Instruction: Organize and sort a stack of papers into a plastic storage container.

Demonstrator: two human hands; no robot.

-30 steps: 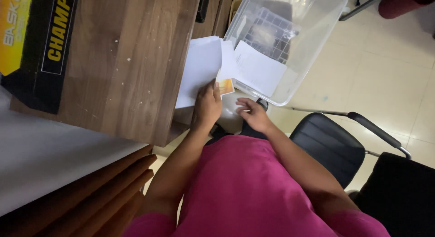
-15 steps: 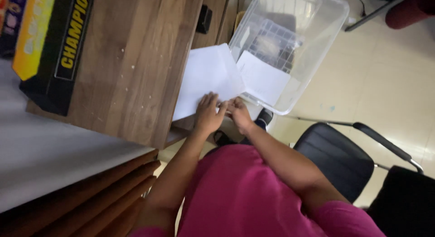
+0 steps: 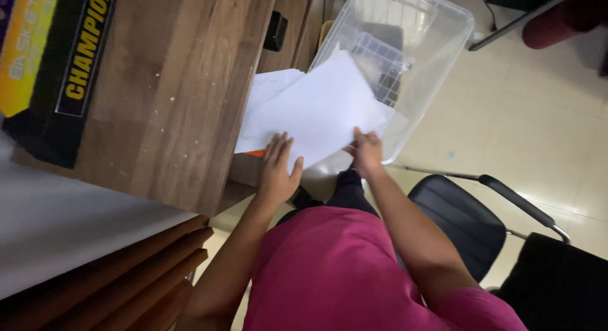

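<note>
Head view: a loose stack of white paper sheets (image 3: 316, 109) lies tilted across the gap between the wooden desk (image 3: 171, 97) and a clear plastic bin (image 3: 437, 40), its far corner reaching over the bin's rim and its near edge hanging toward the person's lap. A sliver of orange (image 3: 254, 153) peeks from under the near-left edge. The sheets look light, thin and floppy; they would likely sag or fan apart if lifted by one corner, so the near edge, taken at two spread points, seems the safest place to take hold.

The left hand (image 3: 278, 173) lies palm down with fingers spread, pressing flat on the near-left edge of the sheets, not curled around anything. The right hand (image 3: 366, 152) is at the near-right edge with fingers bent onto the paper; it appears to pinch the edge, though the thumb is hidden below. Both forearms reach forward from a pink top, elbows bent, the wrists close together.

A black and yellow box (image 3: 60, 71) lies at the desk's far left. A black chair (image 3: 468, 223) stands on the tiled floor to the right.
</note>
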